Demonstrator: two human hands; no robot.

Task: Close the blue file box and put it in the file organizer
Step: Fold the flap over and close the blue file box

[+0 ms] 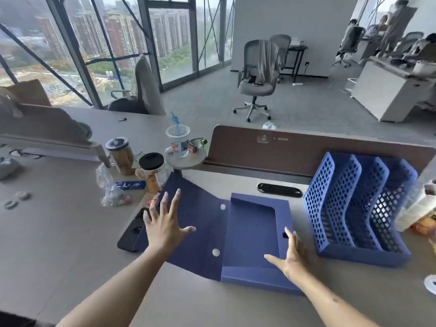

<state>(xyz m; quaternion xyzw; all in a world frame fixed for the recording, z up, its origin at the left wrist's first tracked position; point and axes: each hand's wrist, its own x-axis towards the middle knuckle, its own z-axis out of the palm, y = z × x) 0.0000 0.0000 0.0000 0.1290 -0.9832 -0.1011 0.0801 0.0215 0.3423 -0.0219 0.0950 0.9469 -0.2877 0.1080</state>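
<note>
A blue file box (pixel 253 234) lies open at the centre of a desk (pixel 59 220), its shallow tray toward the right and its wide lid (pixel 200 220) folded out flat to the left, two white round fasteners showing along the hinge side. The person's left hand (pixel 165 223) is spread over the left edge of the lid in the middle of the frame, fingers (pixel 175 199) splayed wide and gripping nothing; whether the palm touches the lid cannot be told. The right hand (pixel 292 256) sits at the tray's lower right corner, also open, its thumb reaching inward over the tray floor and its fingertips pointing up along the right wall near a small dark slot. Neither hand has closed on the box.

Just beside the box, at the right of the frame, stands a blue lattice file organizer (pixel 358 206) with three upright compartments, apart from the tray by a narrow strip of desk. A dark, flat object (pixel 134 232) lies partly under the lid's left edge, below the left hand. Jars (pixel 120 154) and a plastic cup with a blue straw (pixel 178 140) crowd the upper left of the desk, and a brown partition (pixel 306 149) runs behind the box. An empty office chair (pixel 257 76) stands on the floor beyond.
</note>
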